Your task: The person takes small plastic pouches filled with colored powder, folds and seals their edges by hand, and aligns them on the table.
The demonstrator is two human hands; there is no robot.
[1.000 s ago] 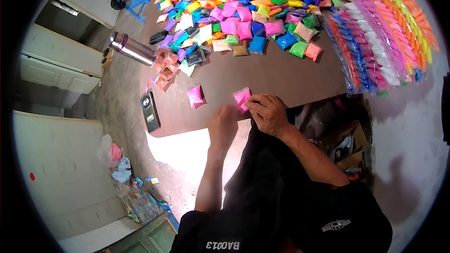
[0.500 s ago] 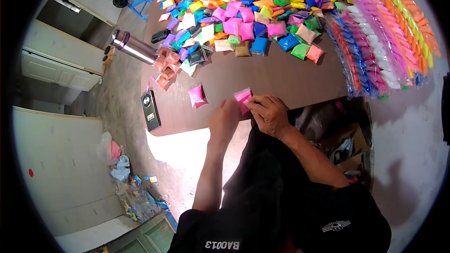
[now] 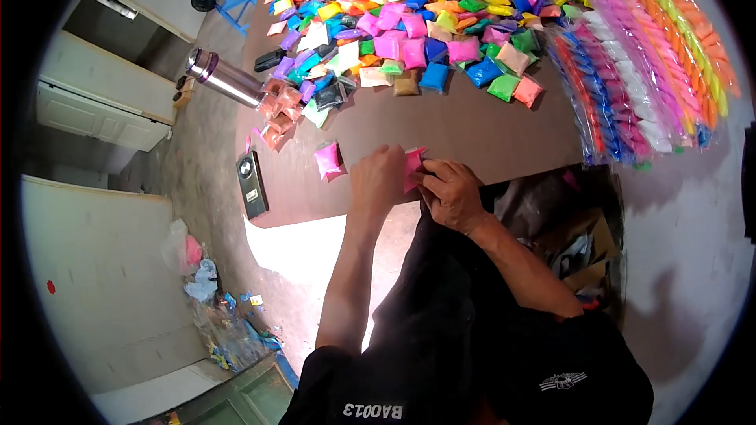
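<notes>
Near the table's front edge, my right hand (image 3: 453, 197) pinches the lower right side of a pink packet (image 3: 413, 167). My left hand (image 3: 378, 177) has its fingers closed against the packet's upper left side and covers part of it; whether they grip it is hidden. Another pink packet (image 3: 327, 160) lies on the brown table (image 3: 488, 138) just left of my left hand. Beyond my hands spreads a large pile of small colourful packets (image 3: 413, 51).
A black phone (image 3: 252, 185) lies at the table's left edge. Behind it are brownish packets (image 3: 278, 114) and a steel flask (image 3: 226, 79). Long bags of twisted colourful packets (image 3: 630, 71) lie on the right. A cardboard box (image 3: 594, 244) stands below the table.
My left hand has moved up and right, from beside the held pink packet to its upper left side. My right hand has stayed nearly in place on the packet.
</notes>
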